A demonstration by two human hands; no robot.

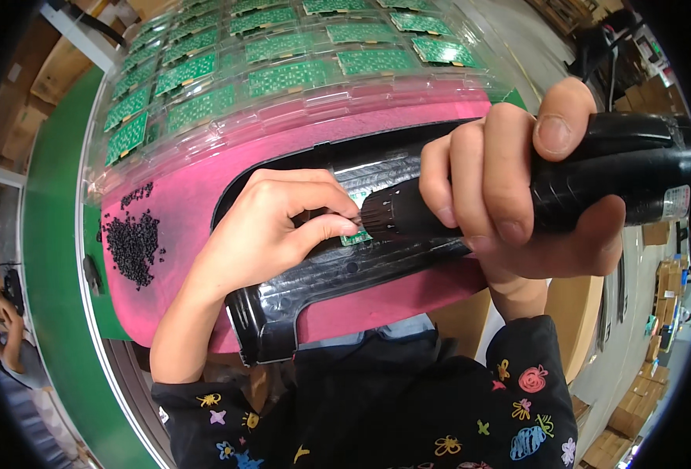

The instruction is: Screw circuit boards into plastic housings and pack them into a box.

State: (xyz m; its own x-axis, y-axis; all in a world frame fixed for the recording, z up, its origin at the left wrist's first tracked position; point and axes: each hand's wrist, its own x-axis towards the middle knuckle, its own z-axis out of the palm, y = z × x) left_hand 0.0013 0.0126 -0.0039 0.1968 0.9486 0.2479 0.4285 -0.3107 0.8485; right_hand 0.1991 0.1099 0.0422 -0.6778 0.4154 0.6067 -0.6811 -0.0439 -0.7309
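My right hand [510, 172] is wrapped round a black electric screwdriver [572, 184], its ribbed nose pointing left. Thumb and index finger of my left hand [275, 223] are pinched together right at that nose. Whatever they hold is too small and hidden to name. Just beneath the fingertips, part of a small green circuit board [355, 237] shows inside a long black plastic housing [345, 277]. The screwdriver and both hands cover much of the board. Across the pink mat [205, 180] lies the housing, its lower left end reaching past the mat's near edge.
Small black pieces, screws by their look, lie in a pile [133, 242] on the mat's left. Behind it, clear plastic trays [306, 94] hold several green circuit boards [287, 76]. The green table [56, 234] borders the left. A person's arm [13, 336] shows at far left.
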